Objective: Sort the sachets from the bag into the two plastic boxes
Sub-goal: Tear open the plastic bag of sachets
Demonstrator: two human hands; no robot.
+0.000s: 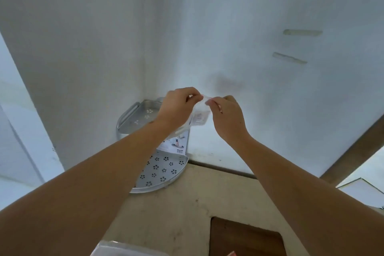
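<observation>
Both hands are raised in front of a white wall corner and pinch the top of a small clear plastic bag (200,115). My left hand (178,106) grips its left upper edge. My right hand (226,114) grips the right upper edge. The bag hangs between them with pale contents that are too blurred to identify. At the bottom left edge of the head view shows the corner of a clear plastic box (112,248). A small pinkish-red item (232,253) peeks in at the bottom edge.
Two metal corner shelves with flower-shaped holes stand in the wall corner, the upper shelf (135,116) and the lower shelf (158,172), with a printed card (176,143) between them. A beige countertop (176,203) holds a dark wooden inset (245,237).
</observation>
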